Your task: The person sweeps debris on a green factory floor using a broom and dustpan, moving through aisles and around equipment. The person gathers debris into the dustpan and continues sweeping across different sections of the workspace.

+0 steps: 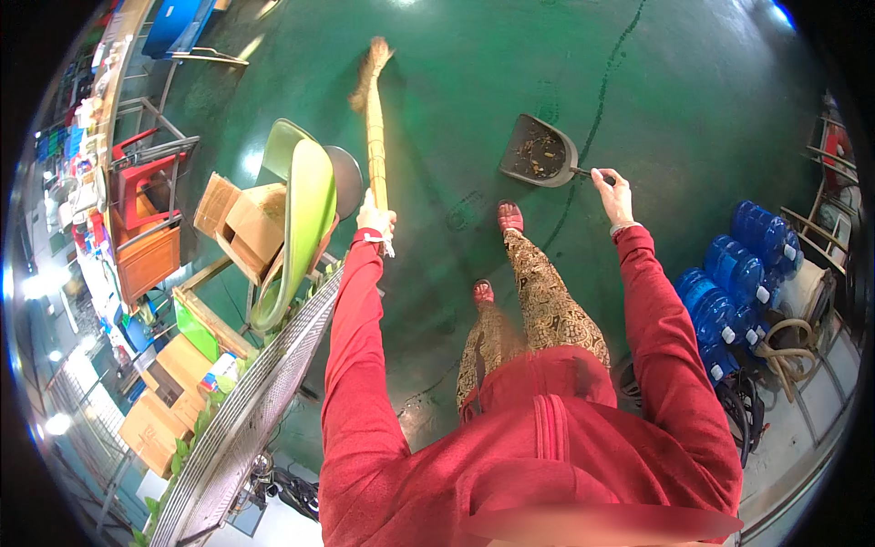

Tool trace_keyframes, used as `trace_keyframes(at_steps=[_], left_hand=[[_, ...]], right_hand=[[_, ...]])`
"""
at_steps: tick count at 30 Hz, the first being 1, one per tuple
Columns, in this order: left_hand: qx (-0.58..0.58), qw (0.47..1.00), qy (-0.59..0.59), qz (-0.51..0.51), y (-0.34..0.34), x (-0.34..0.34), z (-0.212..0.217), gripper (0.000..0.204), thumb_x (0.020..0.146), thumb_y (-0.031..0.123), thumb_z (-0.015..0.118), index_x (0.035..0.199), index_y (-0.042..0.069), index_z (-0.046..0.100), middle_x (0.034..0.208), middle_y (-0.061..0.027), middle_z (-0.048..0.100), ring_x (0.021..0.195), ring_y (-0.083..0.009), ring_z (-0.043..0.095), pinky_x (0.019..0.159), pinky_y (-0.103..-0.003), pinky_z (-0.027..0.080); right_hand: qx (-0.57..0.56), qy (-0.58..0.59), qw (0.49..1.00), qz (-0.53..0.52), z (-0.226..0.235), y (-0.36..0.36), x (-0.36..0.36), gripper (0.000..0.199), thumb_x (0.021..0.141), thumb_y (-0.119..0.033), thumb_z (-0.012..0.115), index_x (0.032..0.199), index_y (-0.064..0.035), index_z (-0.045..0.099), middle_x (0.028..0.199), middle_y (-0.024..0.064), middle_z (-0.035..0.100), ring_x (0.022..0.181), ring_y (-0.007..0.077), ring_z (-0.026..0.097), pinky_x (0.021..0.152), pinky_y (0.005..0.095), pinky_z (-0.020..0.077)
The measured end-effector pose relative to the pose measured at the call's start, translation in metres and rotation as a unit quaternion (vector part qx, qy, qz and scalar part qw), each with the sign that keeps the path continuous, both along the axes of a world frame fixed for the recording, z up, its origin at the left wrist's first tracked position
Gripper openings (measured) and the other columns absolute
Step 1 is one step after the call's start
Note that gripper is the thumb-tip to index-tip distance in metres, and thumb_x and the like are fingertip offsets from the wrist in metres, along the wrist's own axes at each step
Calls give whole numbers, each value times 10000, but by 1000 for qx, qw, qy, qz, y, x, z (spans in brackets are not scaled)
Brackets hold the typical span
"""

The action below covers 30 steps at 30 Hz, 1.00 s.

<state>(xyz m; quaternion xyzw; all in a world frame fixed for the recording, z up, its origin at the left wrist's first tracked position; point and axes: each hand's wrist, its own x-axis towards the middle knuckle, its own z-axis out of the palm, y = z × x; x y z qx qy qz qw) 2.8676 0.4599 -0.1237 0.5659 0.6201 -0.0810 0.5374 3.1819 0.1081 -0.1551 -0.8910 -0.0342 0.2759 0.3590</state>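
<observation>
My left hand [375, 220] grips the pale wooden handle of a straw broom [374, 109], whose bristle head rests on the green floor far ahead. My right hand [614, 193] holds the thin handle of a dark grey dustpan [539, 150] that carries brown debris and sits just above or on the floor. Both arms are in red sleeves. My legs in patterned trousers and red sandals [509, 217] stand between the two tools.
A green wheelbarrow [301, 219] and open cardboard boxes [244, 226] stand at the left beside a metal mesh fence [264, 392]. Red and orange chairs [146, 210] sit further left. Blue water jugs [738, 273] and coiled hose [788, 337] crowd the right.
</observation>
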Motion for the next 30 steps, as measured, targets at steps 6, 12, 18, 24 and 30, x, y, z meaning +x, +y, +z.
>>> trace_keyframes(at_steps=[6, 12, 18, 24, 30], left_hand=[[-101, 982, 82, -138, -111, -11, 23, 775, 671, -63, 457, 1333, 247, 197, 539, -58, 484, 349, -143, 434, 283, -289, 373], [-368, 930, -6, 11, -175, -44, 124, 828, 643, -70, 545, 1332, 247, 212, 639, -55, 468, 395, -95, 400, 329, -232, 341], [-380, 923, -25, 62, -206, -67, 234, 858, 639, -81, 549, 1345, 223, 170, 620, -12, 448, 389, -82, 397, 328, -222, 332], [-289, 950, 12, 113, -191, -106, 246, 901, 658, -78, 543, 1348, 275, 85, 629, -46, 473, 378, -87, 402, 317, -229, 346], [-307, 935, -4, 176, -146, -102, 151, 588, 669, -80, 509, 1113, 211, 255, 635, -57, 422, 395, -98, 400, 315, -233, 352]], right_hand=[[-33, 16, 999, -1, 14, 5, -1, 359, 741, -384, 598, 856, -45, 616, 727, 121, 606, 708, 216, 584, 665, 307, 440], [-10, -18, 1000, 20, 15, 9, 4, 408, 742, -429, 567, 862, -42, 613, 784, 177, 609, 803, 309, 586, 713, 351, 442], [-43, -4, 999, 8, 15, -1, 11, 394, 738, -449, 559, 874, -84, 615, 829, 184, 604, 856, 323, 568, 744, 376, 432], [-33, -10, 999, 5, 17, -32, 13, 393, 734, -448, 562, 877, -86, 613, 854, 186, 602, 890, 319, 558, 782, 372, 419], [15, 16, 1000, -17, 19, -59, 11, 359, 745, -395, 569, 852, -56, 614, 741, 120, 599, 719, 211, 563, 686, 317, 428]])
